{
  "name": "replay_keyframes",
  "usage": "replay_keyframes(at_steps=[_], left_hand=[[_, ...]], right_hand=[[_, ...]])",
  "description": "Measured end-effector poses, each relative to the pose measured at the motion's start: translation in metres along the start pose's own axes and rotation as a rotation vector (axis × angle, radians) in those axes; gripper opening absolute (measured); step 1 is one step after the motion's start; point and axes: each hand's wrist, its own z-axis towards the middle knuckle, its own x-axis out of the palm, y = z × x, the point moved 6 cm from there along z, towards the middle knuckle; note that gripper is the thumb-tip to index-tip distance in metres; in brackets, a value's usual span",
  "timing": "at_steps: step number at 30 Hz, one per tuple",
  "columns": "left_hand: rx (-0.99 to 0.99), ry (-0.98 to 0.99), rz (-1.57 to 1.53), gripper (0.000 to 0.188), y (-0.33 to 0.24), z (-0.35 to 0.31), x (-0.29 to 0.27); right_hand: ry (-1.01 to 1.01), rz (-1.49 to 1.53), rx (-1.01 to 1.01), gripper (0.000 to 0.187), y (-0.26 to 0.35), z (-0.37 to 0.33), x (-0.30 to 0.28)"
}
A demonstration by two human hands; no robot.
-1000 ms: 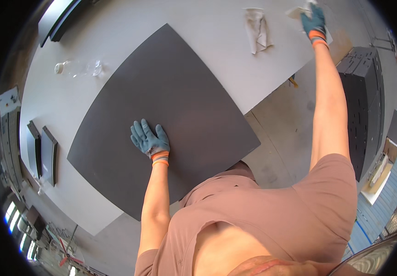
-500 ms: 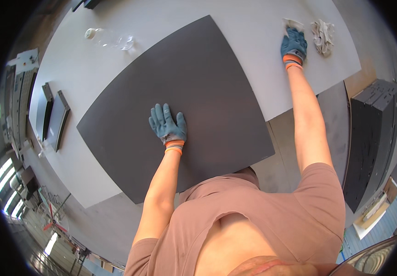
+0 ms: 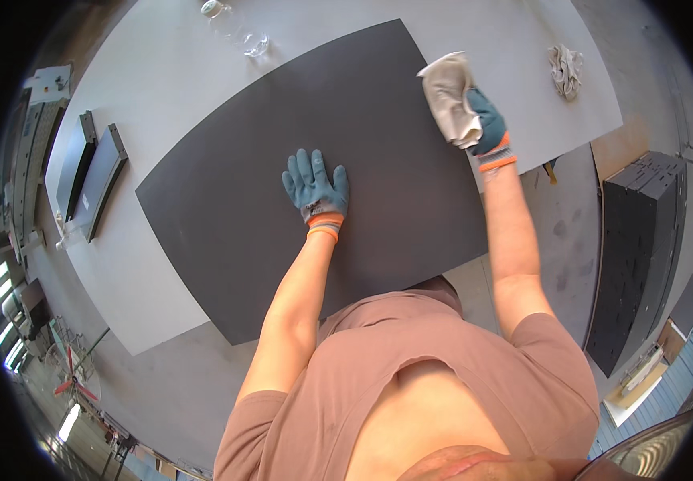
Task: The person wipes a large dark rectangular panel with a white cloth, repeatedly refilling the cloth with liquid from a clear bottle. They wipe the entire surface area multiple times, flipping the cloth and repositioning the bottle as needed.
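The large dark grey flat panel (image 3: 314,176) lies across the pale grey bench (image 3: 162,88), its near edge overhanging toward your body, and in the head view, the only one here, it fills the middle of the picture. Your left hand (image 3: 315,190), in a blue-green work glove with an orange cuff, lies flat on the panel's middle with fingers spread apart, palm down, gripping nothing. Your right hand (image 3: 481,122), gloved the same, is closed around a crumpled off-white cloth (image 3: 449,100) at the panel's far right corner; the cloth hangs over the corner, though whether it presses on the surface cannot be told. To work well here, keep the left palm weighted so the sheet does not slide on the bench, and keep the cloth bunched flat under the fingers rather than trailing. A second crumpled rag (image 3: 565,70) lies on the bench well to the right, and a clear plastic bottle (image 3: 234,28) lies near the panel's far edge. Two dark narrow trays (image 3: 94,172) rest at the bench's left end.
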Motion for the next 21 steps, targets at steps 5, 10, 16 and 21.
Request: replay_keyframes(at_steps=[5,10,16,21], left_hand=[[0.038,-0.126,-0.292,0.061,-0.015,0.008,-0.018],[0.303,-0.13,-0.669,0.061,-0.072,0.018,-0.058],[0.174,0.303,-1.292,0.061,-0.045,0.013,-0.027],[-0.184,-0.08,-1.106,0.096,0.021,0.126,-0.036]], right_hand=[[0.043,0.244,0.135,0.051,-0.066,-0.068,0.086],[0.097,0.329,0.227,0.052,-0.117,-0.102,0.159],[-0.112,0.452,0.289,0.046,-0.156,-0.099,0.133],[-0.222,0.258,0.115,0.034,-0.124,-0.09,0.106]])
